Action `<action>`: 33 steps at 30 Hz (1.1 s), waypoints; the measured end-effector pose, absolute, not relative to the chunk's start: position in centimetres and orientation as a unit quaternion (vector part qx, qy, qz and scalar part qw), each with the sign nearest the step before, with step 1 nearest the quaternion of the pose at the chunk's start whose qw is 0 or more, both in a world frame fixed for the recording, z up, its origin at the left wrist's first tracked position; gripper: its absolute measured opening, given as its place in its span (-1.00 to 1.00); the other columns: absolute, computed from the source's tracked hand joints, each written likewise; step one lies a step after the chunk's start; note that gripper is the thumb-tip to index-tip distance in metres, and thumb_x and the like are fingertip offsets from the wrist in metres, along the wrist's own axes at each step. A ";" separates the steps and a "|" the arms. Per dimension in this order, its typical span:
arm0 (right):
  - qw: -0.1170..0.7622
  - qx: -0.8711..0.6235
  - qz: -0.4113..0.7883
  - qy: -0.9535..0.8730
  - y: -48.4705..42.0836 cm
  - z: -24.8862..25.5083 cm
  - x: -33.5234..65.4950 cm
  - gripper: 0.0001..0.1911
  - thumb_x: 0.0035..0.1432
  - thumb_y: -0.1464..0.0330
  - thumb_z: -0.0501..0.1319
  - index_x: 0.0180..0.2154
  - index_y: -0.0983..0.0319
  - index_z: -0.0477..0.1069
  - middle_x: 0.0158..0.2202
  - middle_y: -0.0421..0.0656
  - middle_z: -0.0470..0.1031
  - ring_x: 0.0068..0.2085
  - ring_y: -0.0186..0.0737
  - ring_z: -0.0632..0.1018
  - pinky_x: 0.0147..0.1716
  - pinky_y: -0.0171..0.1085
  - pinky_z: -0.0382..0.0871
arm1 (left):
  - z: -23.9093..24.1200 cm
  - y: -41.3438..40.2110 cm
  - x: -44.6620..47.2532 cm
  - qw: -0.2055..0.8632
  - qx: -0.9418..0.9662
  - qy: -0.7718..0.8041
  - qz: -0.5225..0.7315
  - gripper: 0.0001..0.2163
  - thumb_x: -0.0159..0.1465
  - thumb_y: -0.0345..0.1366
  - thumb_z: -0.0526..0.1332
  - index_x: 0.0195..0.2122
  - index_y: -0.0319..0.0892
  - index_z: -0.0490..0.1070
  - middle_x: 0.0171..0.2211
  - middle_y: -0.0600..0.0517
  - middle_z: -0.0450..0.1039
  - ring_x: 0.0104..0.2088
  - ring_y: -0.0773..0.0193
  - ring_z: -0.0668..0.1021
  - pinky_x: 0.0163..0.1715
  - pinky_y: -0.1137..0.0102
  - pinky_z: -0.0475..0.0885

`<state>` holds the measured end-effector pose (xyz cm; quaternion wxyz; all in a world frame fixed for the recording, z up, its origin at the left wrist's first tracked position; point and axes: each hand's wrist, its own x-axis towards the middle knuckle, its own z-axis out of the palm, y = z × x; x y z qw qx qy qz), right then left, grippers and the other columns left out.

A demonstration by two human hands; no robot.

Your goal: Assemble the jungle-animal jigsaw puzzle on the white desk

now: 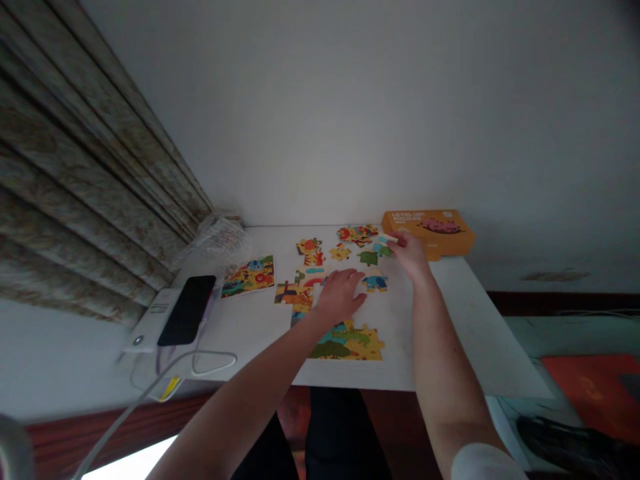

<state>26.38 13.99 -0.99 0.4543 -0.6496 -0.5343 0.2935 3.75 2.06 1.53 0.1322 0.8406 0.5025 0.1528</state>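
On the bench [450, 320], left hand [340, 293] lies spread on the puzzle [345, 341]; right hand [411, 255], at 1 o'clock, pinches a piece [383, 248]. Sliding risks separating joined pieces.

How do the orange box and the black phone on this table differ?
The orange box sits at the far right of the white table, just beyond the right hand; the black phone lies at the near left, away from both hands. The box is bright with printed art; the phone's screen is dark and blank. The phone rests on a white device; the box sits directly on the table. Both lie flat.
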 end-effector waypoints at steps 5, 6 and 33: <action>0.430 -0.670 0.261 -0.546 13.8 -0.9 26.8 -0.69 0.04 0.27 0.25 -0.18 0.29 0.54 -0.41 -0.17 0.49 -0.40 -0.21 0.46 -0.34 -0.25 0.34 | 1.9 4.7 7.5 0.143 0.846 0.507 0.087 -0.58 0.36 -0.16 0.26 0.22 -0.07 0.34 0.18 -0.12 0.46 0.19 0.01 0.48 0.22 0.06 0.33; 0.423 -0.674 0.254 -0.549 13.8 -0.8 26.8 -0.69 0.05 0.26 0.25 -0.18 0.29 0.54 -0.41 -0.16 0.49 -0.40 -0.21 0.46 -0.33 -0.24 0.34 | 1.8 5.2 7.7 0.146 0.843 0.512 0.082 -0.58 0.35 -0.16 0.28 0.21 -0.08 0.34 0.17 -0.13 0.47 0.18 -0.01 0.48 0.20 0.06 0.33; 0.159 -0.755 0.226 -0.594 12.4 -1.5 28.4 -0.79 0.00 0.47 0.34 -0.25 0.20 0.55 -0.21 -0.01 0.61 -0.22 -0.04 0.60 -0.24 -0.19 0.37 | 1.0 5.5 -6.5 0.197 0.757 0.562 0.269 -0.58 0.23 -0.27 0.37 0.11 -0.14 0.41 0.06 -0.05 0.54 0.06 0.11 0.59 0.14 0.23 0.47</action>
